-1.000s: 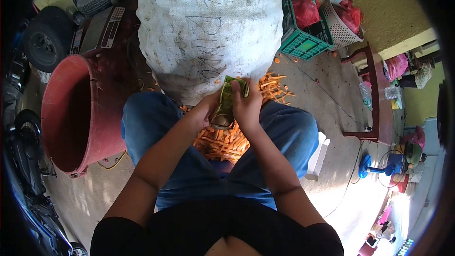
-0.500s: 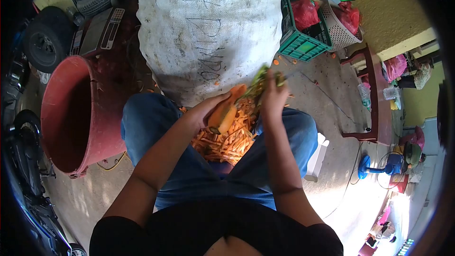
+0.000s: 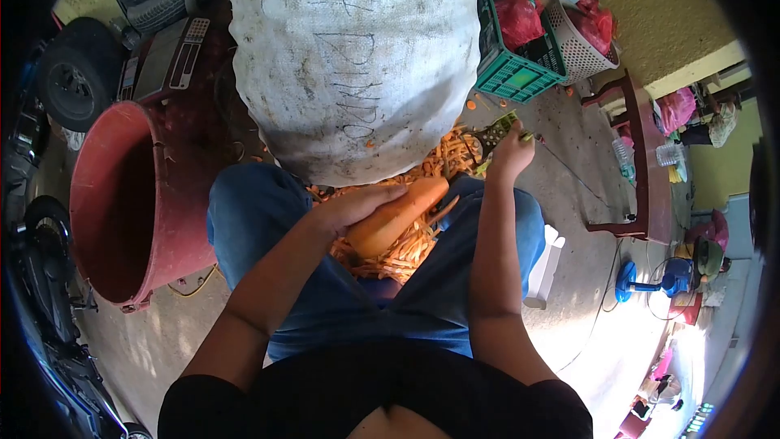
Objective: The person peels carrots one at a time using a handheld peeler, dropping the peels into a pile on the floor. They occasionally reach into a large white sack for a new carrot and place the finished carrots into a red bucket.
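My left hand (image 3: 351, 210) is wrapped around a large orange carrot (image 3: 398, 219), which lies slanted above my lap with its far end up and to the right. My right hand (image 3: 512, 153) is closed on a flat green peeler (image 3: 494, 132) with dark gaps in its face. The peeler is to the right of the carrot and apart from it. Beneath the carrot, orange peel strips (image 3: 390, 258) are heaped between my knees, and more of them lie against the foot of the sack. Whatever holds the heap is mostly hidden.
A big white woven sack (image 3: 357, 57) stands in front of me. To my left is a red barrel (image 3: 195, 195); beyond it is a weighing scale (image 3: 166, 61). At right are a green crate (image 3: 516, 73), a wooden bench (image 3: 650, 171) and a blue fan (image 3: 670, 276).
My right hand has moved the peeler away from the carrot, to the right. The carrot has turned in my left hand, and its far end now points further right.
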A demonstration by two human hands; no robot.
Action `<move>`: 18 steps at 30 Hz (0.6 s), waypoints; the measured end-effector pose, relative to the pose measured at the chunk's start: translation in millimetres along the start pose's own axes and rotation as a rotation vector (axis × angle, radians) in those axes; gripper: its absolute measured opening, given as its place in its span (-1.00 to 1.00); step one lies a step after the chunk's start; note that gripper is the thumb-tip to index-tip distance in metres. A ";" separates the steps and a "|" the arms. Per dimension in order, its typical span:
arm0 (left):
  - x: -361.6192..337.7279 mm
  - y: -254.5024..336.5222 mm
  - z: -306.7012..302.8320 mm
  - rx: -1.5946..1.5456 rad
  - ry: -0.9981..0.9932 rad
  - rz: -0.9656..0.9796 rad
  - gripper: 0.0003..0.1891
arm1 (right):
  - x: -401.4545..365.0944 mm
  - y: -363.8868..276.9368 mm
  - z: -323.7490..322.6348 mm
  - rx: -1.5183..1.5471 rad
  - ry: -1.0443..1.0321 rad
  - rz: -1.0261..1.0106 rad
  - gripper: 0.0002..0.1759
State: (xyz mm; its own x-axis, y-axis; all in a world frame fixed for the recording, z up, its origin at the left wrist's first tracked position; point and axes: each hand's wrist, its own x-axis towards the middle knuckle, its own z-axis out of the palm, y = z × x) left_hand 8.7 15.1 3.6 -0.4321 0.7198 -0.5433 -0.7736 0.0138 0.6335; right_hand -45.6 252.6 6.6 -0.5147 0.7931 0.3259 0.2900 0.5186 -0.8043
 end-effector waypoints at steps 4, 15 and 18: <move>7.6 6.8 -10.1 -0.329 -0.088 0.010 -0.55 | -39.1 -28.2 -10.3 0.536 -0.318 0.072 -0.75; 12.5 2.3 -14.2 -0.373 0.013 0.209 -0.53 | -120.9 -62.8 -18.3 0.378 -0.473 -0.421 -0.89; 2.5 3.7 -9.6 -0.178 -0.045 0.057 -0.55 | -66.0 -37.6 -2.1 0.340 -0.251 -0.246 -0.83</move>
State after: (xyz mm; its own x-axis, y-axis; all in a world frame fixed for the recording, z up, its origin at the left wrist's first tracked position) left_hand 0.4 10.3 -0.7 -0.4597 0.7462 -0.4815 -0.8197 -0.1479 0.5534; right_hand -20.8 181.4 16.4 -0.7255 0.5372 0.4302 -0.1228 0.5140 -0.8490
